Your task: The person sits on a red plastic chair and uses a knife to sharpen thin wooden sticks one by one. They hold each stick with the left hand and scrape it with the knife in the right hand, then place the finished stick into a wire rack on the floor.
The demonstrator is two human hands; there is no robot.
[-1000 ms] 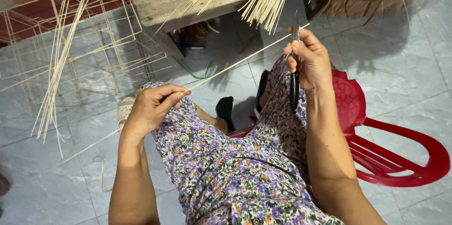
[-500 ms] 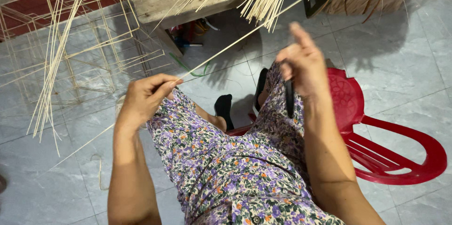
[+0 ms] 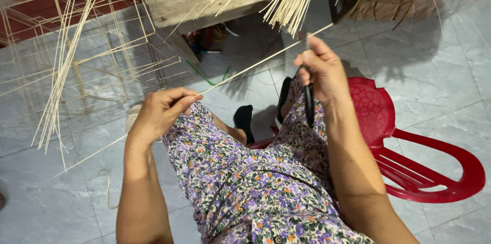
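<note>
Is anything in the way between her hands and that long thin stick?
No. Both hands are already on the long thin stick: the left hand pinches it low down, and the right hand, which also holds a dark-handled tool, grips it higher up.

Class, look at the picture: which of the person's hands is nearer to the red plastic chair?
Right. The right hand is raised just left of the red plastic chair, near its seat edge. The left hand pinches a thin bamboo strip further left, across the lap.
</note>
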